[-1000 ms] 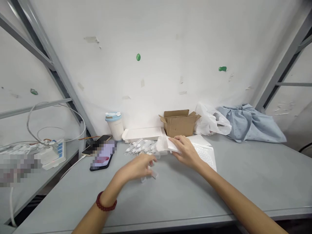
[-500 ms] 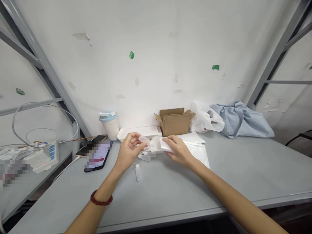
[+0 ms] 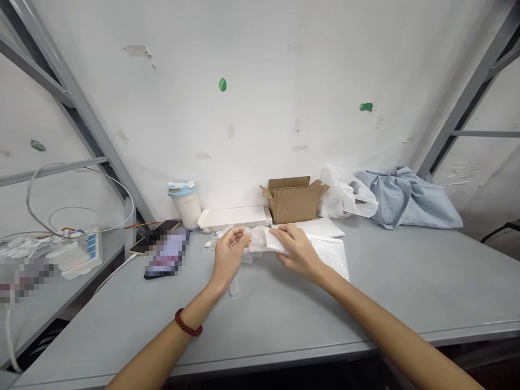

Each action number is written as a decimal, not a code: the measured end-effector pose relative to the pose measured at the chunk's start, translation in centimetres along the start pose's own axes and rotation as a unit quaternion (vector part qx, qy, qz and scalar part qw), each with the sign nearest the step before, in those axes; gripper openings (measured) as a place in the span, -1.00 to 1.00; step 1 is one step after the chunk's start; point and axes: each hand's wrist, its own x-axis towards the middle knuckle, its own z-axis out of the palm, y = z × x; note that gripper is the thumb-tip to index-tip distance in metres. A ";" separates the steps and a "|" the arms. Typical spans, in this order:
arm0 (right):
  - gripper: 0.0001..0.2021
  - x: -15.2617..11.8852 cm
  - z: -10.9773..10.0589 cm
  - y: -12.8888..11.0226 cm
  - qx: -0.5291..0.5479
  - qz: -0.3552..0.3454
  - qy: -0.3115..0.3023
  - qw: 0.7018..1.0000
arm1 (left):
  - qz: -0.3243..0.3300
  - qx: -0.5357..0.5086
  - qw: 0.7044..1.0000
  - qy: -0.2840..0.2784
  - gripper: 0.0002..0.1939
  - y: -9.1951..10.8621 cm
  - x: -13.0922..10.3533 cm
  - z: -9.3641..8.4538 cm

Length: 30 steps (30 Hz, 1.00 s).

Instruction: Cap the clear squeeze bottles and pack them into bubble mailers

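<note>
My left hand, with a dark red bead bracelet at the wrist, pinches one end of a thin translucent white wrapping. My right hand grips a small white packet at the other end, where the two meet. Small translucent tags lie on the table under and behind my hands; one is partly hidden by my left wrist. Beyond my right hand lies a white bubble envelope, partly covered by that hand.
Along the wall stand a lidded cup, flat white boxes, an open cardboard box, a white plastic bag and a blue cloth bundle. Two phones, one purple-screened, lie at left near a power strip.
My left hand has moved right, closer to my right hand, and now covers part of the loose tag. My right hand has barely moved. The view has shifted slightly.
</note>
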 end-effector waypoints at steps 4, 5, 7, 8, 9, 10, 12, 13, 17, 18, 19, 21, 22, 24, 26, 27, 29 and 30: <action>-0.53 0.0 -0.2 0.0 0.000 0.017 0.005 1.000 | 0.005 0.072 0.997 0.021 -0.75 -0.5 0.3 -0.1; -0.54 0.1 -0.3 0.1 -0.001 0.023 0.011 1.000 | 0.007 0.088 0.996 0.023 -0.75 -0.6 0.3 -0.2; -0.55 0.1 -0.3 0.3 -0.004 0.031 0.025 0.999 | 0.022 0.124 0.992 0.020 -0.75 -0.6 0.2 -0.2; -0.56 0.1 -0.4 0.4 -0.005 0.033 0.031 0.999 | 0.038 0.141 0.989 0.013 -0.76 -0.7 0.1 -0.2; -0.56 0.1 -0.3 0.5 -0.006 0.034 0.036 0.999 | 0.058 0.155 0.986 0.002 -0.76 -0.7 0.0 -0.1; -0.55 0.0 -0.3 0.6 -0.006 0.034 0.037 0.999 | 0.077 0.164 0.983 -0.010 -0.76 -0.7 -0.1 -0.1; -0.55 -0.1 -0.1 0.7 -0.007 0.034 0.032 0.999 | 0.088 0.171 0.981 -0.034 -0.76 -0.7 -0.3 0.0; -0.55 -0.1 0.0 0.7 -0.008 0.033 0.027 0.999 | 0.078 0.169 0.982 -0.044 -0.76 -0.7 -0.3 0.1; -0.56 -0.3 0.3 0.5 -0.006 0.016 0.004 1.000 | 0.009 0.117 0.990 -0.079 -0.78 -0.8 -0.1 0.0; -0.56 -0.2 0.3 0.3 -0.004 0.012 0.002 1.000 | -0.009 0.089 0.991 -0.095 -0.77 -0.8 0.1 -0.1; -0.56 -0.2 0.2 0.2 -0.002 0.008 0.002 1.000 | -0.031 0.057 0.991 -0.113 -0.75 -0.7 0.2 -0.2; -0.55 -0.1 0.1 0.0 0.002 0.004 0.008 1.000 | -0.078 -0.001 0.985 -0.152 -0.70 -0.7 0.4 -0.5; -0.55 -0.1 0.0 -0.1 0.004 0.005 0.011 1.000 | -0.100 -0.023 0.980 -0.172 -0.67 -0.6 0.5 -0.7; -0.54 0.0 -0.3 -0.2 0.012 0.003 0.019 1.000 | -0.128 -0.050 0.968 -0.212 -0.63 -0.5 0.7 -1.1; -0.53 0.0 -0.4 -0.2 0.025 -0.001 0.025 0.999 | -0.134 -0.060 0.958 -0.245 -0.62 -0.4 0.9 -1.5; -0.53 0.0 -0.5 -0.2 0.033 -0.004 0.026 0.999 | -0.133 -0.058 0.957 -0.250 -0.63 -0.3 1.0 -1.7; -0.52 0.0 -0.5 -0.2 0.047 -0.012 0.028 0.998 | -0.125 -0.042 0.964 -0.233 -0.68 -0.2 1.0 -1.7; -0.52 0.0 -0.5 -0.2 0.053 -0.016 0.029 0.998 | -0.118 -0.031 0.969 -0.216 -0.70 -0.2 1.0 -1.6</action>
